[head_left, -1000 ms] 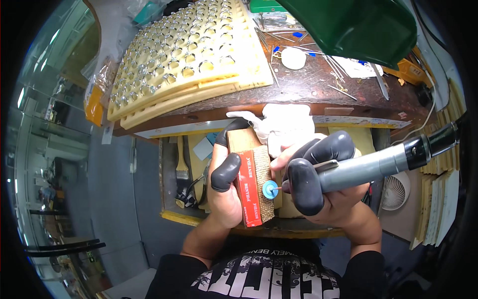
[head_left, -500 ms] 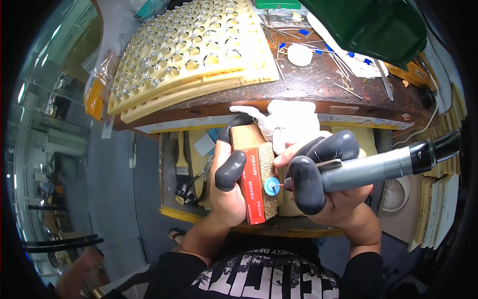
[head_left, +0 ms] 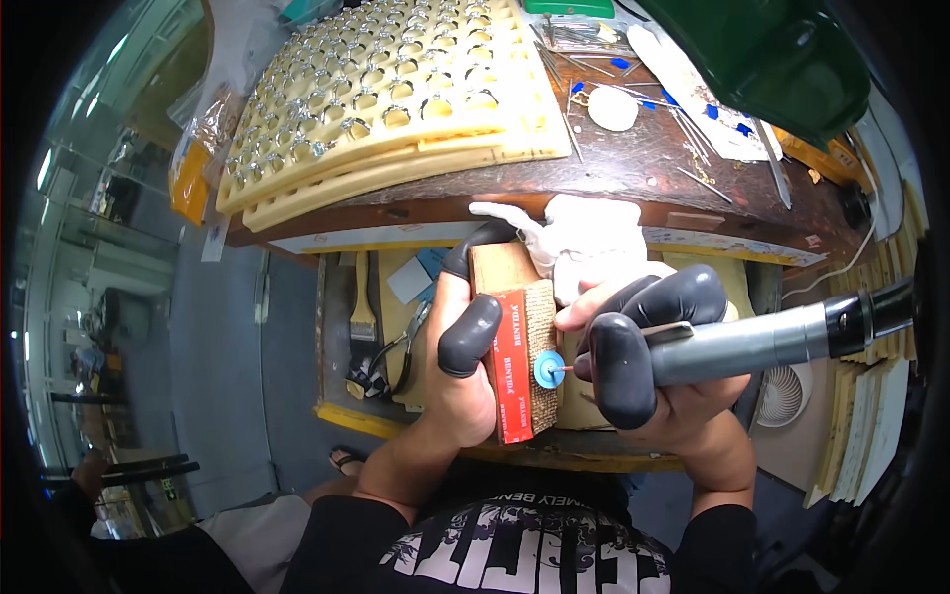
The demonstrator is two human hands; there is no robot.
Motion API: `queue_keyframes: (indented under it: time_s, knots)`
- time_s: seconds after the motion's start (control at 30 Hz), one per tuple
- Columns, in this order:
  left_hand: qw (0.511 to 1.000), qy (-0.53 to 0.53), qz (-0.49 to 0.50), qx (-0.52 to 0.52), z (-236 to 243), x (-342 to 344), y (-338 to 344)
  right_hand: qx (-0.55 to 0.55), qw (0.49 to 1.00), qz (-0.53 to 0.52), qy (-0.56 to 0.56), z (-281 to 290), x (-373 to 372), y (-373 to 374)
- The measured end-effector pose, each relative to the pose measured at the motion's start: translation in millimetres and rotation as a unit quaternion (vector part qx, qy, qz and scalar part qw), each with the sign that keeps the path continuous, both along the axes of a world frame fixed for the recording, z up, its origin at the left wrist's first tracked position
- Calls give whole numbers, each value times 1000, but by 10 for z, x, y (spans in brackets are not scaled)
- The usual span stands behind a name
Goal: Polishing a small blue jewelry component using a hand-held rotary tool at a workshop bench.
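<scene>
My left hand (head_left: 463,391), with black finger cots on thumb and finger, grips a wooden block (head_left: 495,265). A red printed label (head_left: 511,356) covers one face of it, and the side facing right is a coarse brown woven-looking surface (head_left: 540,312). In my right hand (head_left: 633,337), also wearing black finger cots, is a grey rotary handpiece (head_left: 747,345). Its thin shaft carries a small blue disc (head_left: 547,369), which lies against the rough side of the block. A crumpled white cloth (head_left: 594,238) sits just beyond both hands at the bench edge.
Trays of rings (head_left: 396,84) fill the bench's left part. To their right lie thin metal burs (head_left: 693,134), a round white piece (head_left: 613,108) and tweezers (head_left: 775,163). A green lamp shade (head_left: 772,69) overhangs. The drawer below holds a brush (head_left: 362,307) and pliers (head_left: 404,346).
The view has shifted slightly, so bench and hands sit a little further right. Both hands keep their holds, with the disc still against the block. At far left, another person has moved.
</scene>
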State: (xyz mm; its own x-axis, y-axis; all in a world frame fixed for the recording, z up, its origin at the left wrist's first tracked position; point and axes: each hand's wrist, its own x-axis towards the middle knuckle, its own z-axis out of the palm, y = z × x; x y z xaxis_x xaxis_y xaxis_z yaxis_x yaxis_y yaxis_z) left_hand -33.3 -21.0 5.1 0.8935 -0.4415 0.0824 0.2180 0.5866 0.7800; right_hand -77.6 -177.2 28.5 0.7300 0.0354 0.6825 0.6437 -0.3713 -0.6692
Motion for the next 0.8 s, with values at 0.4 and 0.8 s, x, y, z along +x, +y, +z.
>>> queue_keyframes:
  time_s: [0.4,0.8]
  knots:
    - [1000,-3,-6,16,-20,21,15,-14,1000,-14,15,40,-12,7]
    - [1000,-10,6,25,-21,5,1,-28,999,-21,12,20,-18,-1]
